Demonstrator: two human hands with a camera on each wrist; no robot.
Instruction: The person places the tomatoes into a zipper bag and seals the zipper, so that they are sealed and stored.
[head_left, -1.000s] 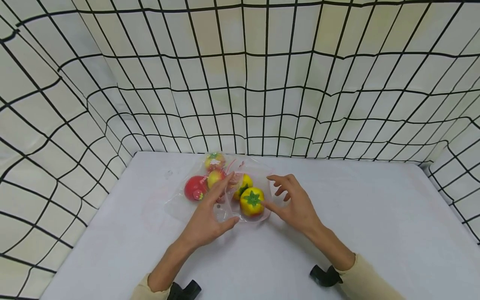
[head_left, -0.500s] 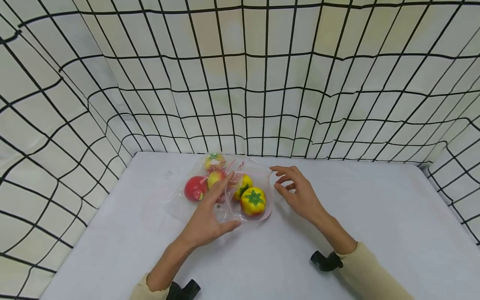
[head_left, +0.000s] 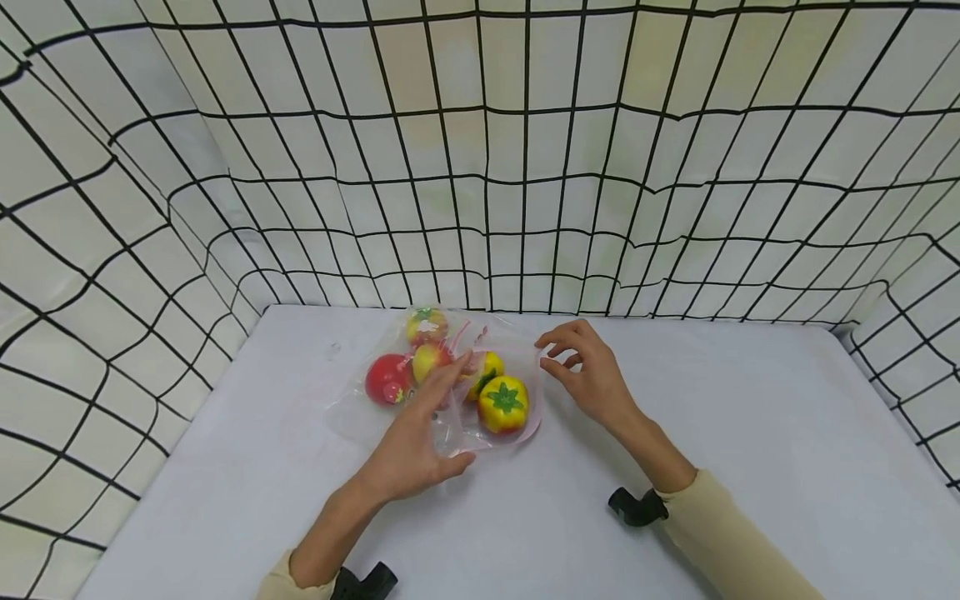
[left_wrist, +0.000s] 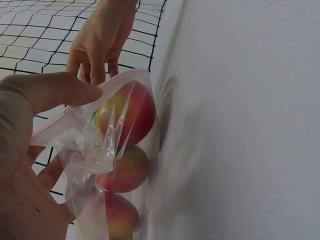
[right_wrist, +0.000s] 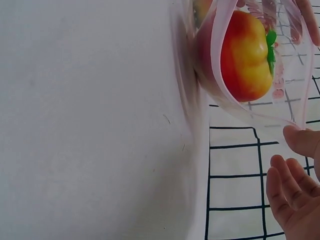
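A clear zip bag (head_left: 468, 433) with a pink-edged mouth lies on the table, with several fruits in it. At its right end is a yellow-and-red fruit (head_left: 503, 404) with a green star-shaped calyx; a red fruit (head_left: 387, 379) sits at its left. My left hand (head_left: 405, 454) is spread along the bag's near left side, fingers straight and thumb far apart; in the left wrist view the thumb (left_wrist: 75, 92) overlaps the pink rim. My right hand (head_left: 592, 375) pinches the bag's right edge between thumb and forefinger, the other fingers loosely bent in the right wrist view.
The white table (head_left: 720, 433) is bordered behind and at the sides by white sheeting under black netting (head_left: 525, 167). A black bent fitting (head_left: 637, 507) sits at the right cuff, another black fitting (head_left: 367, 582) at the left cuff.
My right hand has shifted from beside the yellow fruit to the bag's right edge, its thumb rising toward the forefinger. The left hand and the fruits stay nearly in place.
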